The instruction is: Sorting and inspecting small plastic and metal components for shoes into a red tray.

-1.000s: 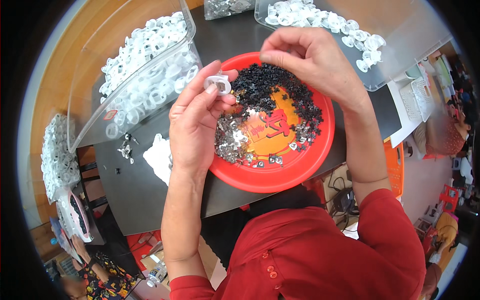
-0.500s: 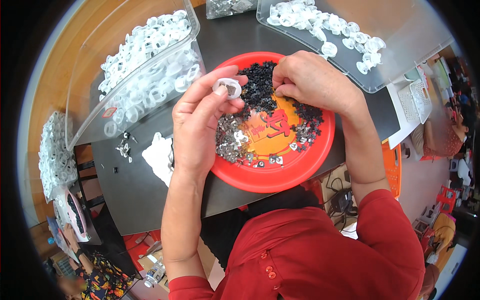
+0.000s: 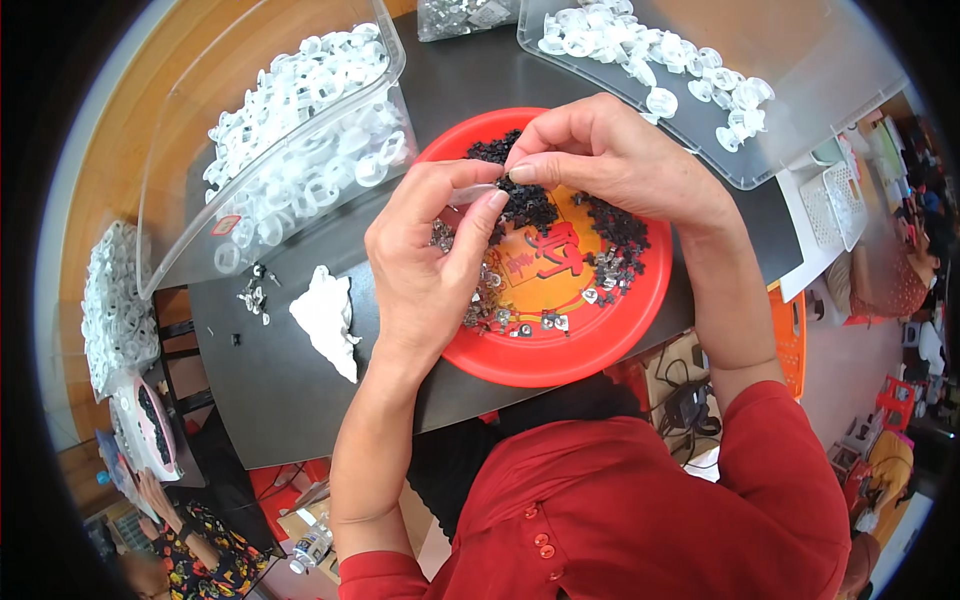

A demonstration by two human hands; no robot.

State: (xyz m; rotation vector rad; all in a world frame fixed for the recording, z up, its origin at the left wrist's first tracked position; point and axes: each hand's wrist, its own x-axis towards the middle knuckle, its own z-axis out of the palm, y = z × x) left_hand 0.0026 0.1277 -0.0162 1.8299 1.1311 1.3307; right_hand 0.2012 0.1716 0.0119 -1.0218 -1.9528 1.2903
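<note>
Over the red round tray [image 3: 560, 365], my left hand [image 3: 425, 245] pinches a small translucent white plastic round piece [image 3: 474, 194] between thumb and fingers. My right hand [image 3: 610, 165] has come up against it, thumb and forefinger pinched together at the piece's far edge; whatever lies between those fingertips is too small to make out. Beneath the hands, the tray carries a heap of small black plastic parts [image 3: 530, 207], more black parts [image 3: 618, 225] to the right, and small shiny metal pieces [image 3: 488, 300] on the left, partly hidden by my left hand.
A clear bin [image 3: 300, 150] full of white plastic pieces stands at the left, and another clear bin [image 3: 740, 170] holds fewer at the back right. A crumpled white cloth [image 3: 325, 320] and scattered small parts [image 3: 255, 295] lie on the dark table. Another person's hand [image 3: 158, 500] is at lower left.
My right hand has lifted from the black parts and moved left to meet my left hand. The white piece has turned from face-up to nearly edge-on.
</note>
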